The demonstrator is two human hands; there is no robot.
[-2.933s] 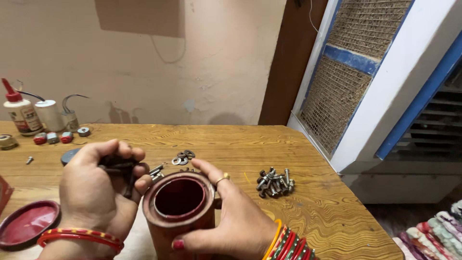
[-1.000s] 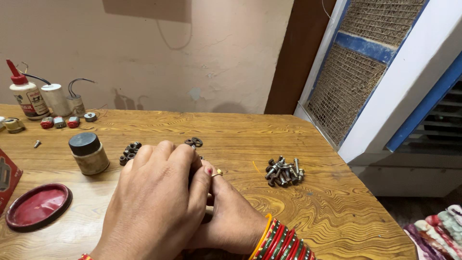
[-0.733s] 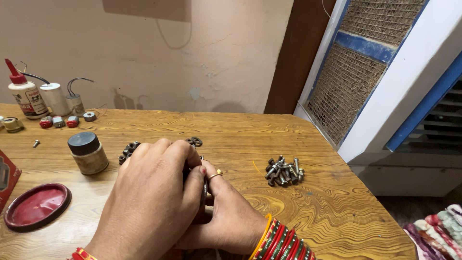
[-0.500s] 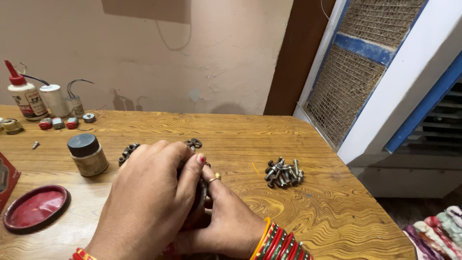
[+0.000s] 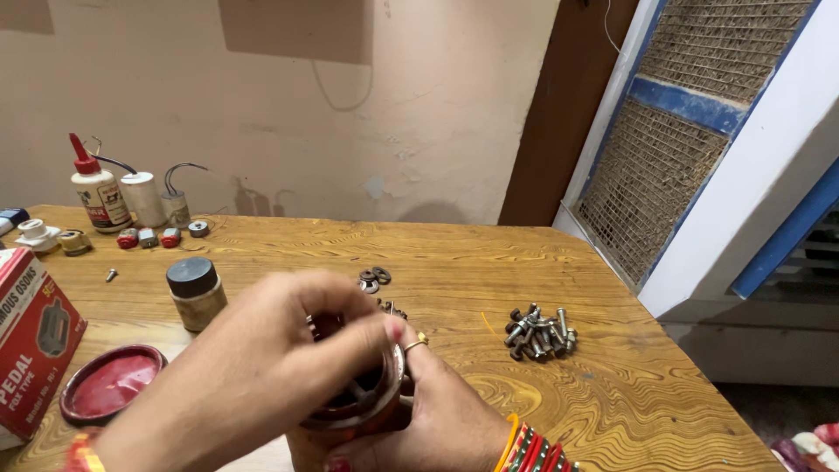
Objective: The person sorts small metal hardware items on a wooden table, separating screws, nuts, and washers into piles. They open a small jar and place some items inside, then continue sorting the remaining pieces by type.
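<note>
A dark red round can (image 5: pixel 358 406) stands upright near the table's front edge, dark metal parts showing inside its open mouth.

A red-and-white carton (image 5: pixel 35 345) stood left of the left hand (image 5: pixel 253 385); a labelled white glue bottle (image 5: pixel 96 188) stood far behind it.

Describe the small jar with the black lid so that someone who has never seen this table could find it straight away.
On the wooden table, look at its left half, just beyond the round red lid and ahead of the left hand. The small jar stands upright there, alone: short, tan-bodied, with a flat black cap, unlike the white bottles by the wall.
</note>
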